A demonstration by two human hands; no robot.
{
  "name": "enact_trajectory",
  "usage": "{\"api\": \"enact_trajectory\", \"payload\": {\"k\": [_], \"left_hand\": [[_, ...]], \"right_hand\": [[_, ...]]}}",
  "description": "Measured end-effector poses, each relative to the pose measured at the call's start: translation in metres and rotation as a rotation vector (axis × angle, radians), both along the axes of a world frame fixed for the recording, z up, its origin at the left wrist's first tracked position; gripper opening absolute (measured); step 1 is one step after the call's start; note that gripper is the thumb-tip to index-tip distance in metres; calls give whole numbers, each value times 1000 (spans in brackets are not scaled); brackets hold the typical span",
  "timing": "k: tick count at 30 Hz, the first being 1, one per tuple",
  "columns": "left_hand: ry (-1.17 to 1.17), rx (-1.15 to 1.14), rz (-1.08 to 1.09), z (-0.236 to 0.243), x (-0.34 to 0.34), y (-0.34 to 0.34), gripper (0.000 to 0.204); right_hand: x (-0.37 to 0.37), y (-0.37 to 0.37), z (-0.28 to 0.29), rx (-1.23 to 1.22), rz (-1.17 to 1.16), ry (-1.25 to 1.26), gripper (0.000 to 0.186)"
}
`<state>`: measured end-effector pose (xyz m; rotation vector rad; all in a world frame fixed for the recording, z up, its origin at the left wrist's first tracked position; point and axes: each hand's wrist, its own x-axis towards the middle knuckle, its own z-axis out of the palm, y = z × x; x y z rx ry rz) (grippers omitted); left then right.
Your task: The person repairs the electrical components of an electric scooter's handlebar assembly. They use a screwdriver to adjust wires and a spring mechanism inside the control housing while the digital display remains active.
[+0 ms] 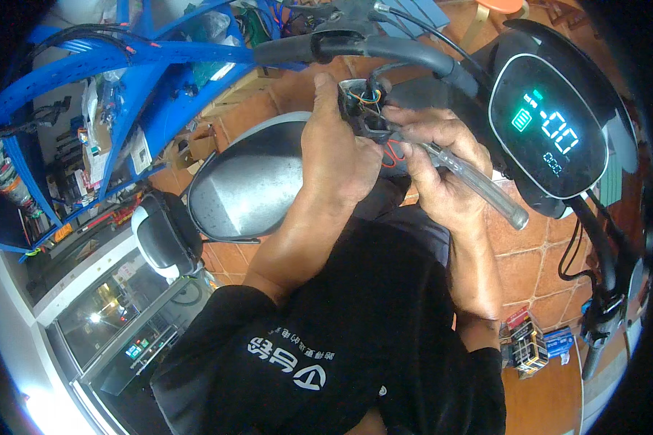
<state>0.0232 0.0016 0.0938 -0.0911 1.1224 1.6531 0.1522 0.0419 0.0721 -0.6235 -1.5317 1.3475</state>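
The housing (pixel 352 110), small and black, sits just beyond the person's chest, below the far handlebar (pixel 413 52). The left hand (pixel 339 156) has its fingers closed around the housing's left and near sides, thumb raised along the left edge. Thin coloured wires (pixel 372 96) show inside it, and a red wire (pixel 393 154) loops out at its near right.

The right hand (pixel 448 156) pinches a screwdriver (pixel 486 190) with a clear handle, the fingers drawn in on its front part with no slack to be seen. Its long axis slants from the near right to the far left, so the housing lies to the far left of the right fingers, along the line of the shaft. The left hand is the nearer, being already on the housing (whether the screwdriver's tip touches inside, I cannot tell).

As for writing, the display (pixel 548 127) on the right glows with white digits and a green battery symbol. White lettering runs aslant on the black shirt (pixel 392 304), a bold line with smaller characters beside it. The boxes (pixel 527 349) at the near right carry print too small to read.
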Motion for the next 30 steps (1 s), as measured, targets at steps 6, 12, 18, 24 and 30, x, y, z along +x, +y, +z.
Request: {"api": "enact_trajectory", "payload": {"k": [6,12,18,24,30], "left_hand": [[29,-6,-10,4,2,-3,42],[22,32,1,3,3,-3,42],[29,50,-32,1,4,-6,44],[40,72,-34,3,5,-6,42],[24,33,12,1,5,-4,44]], "right_hand": [[0,0,7,100,-27,-83,12],[-4,-7,7,159,-104,-77,13],[-6,-13,7,246,-168,-105,16],[-8,-14,8,279,-187,-111,15],[-5,-8,1,272,-118,-85,10]]}}
